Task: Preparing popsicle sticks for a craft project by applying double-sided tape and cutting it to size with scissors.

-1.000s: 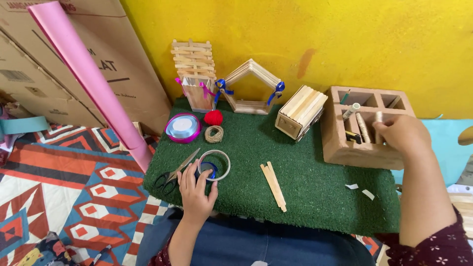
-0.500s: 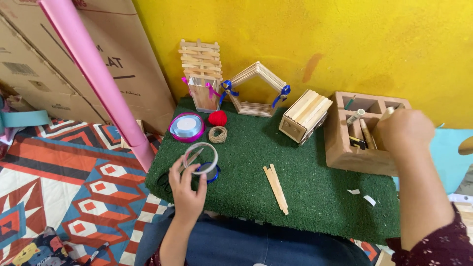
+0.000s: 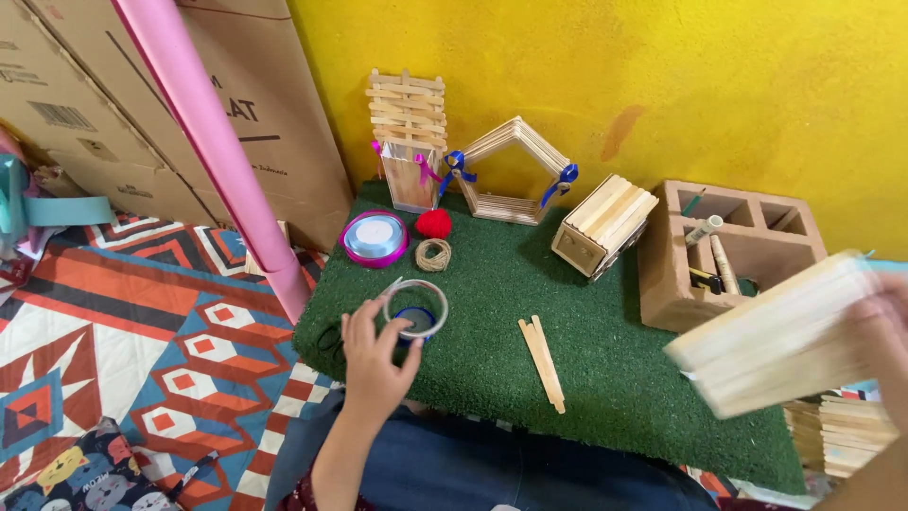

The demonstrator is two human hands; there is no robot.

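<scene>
Since a moment ago the right hand (image 3: 884, 326) has come away from the wooden organiser box (image 3: 733, 251) and now carries a bundle of flat wooden sticks (image 3: 780, 345), blurred with motion, out over the right edge of the green turf mat (image 3: 615, 378). Its fingers seem wrapped round the far end of the bundle, though only a sliver of the hand shows. Earlier that hand was reaching down into the box's compartments and held nothing I could see.

The left hand (image 3: 374, 360) is much where it was half a second ago, fingers curled and pinching the clear tape ring (image 3: 414, 308), raised just above a blue roll (image 3: 416, 322) near the mat's front left.

To my eye, a bundle that size wants a firm squeeze across its width and a level carry, or the sticks will fan out and slide loose; the ring needs only a light pinch on its rim.

Two loose sticks (image 3: 542, 362) lie flat mid-mat. Behind stand the stick house frame (image 3: 511, 175), a small stick crate (image 3: 603, 225), a purple ribbon spool (image 3: 375, 237), a twine ball (image 3: 433, 254) and a red pompom (image 3: 434, 223).
</scene>
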